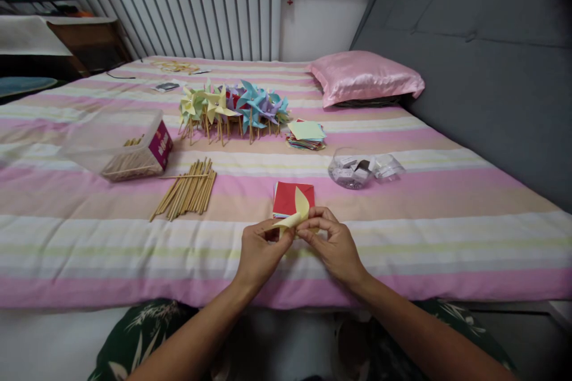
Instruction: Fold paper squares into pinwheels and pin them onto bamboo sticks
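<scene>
Both hands hold a pale yellow paper square [295, 212] just above the striped bed cover [402, 238] near its front edge. My left hand [260, 252] pinches its left side, and my right hand [333, 241] pinches its right side; one corner of the paper curls upward. Right behind the hands lies a small stack of red paper [288, 196]. A bundle of thin wooden sticks [187, 190] lies to the left of it.
Finished paper pinwheels [235, 108] lie in a row mid-bed, next to a stack of coloured paper [306, 134]. A clear bag of small parts [357, 169] sits to the right, a clear box with sticks [129, 152] to the left. Pink pillow [364, 76] at the headboard.
</scene>
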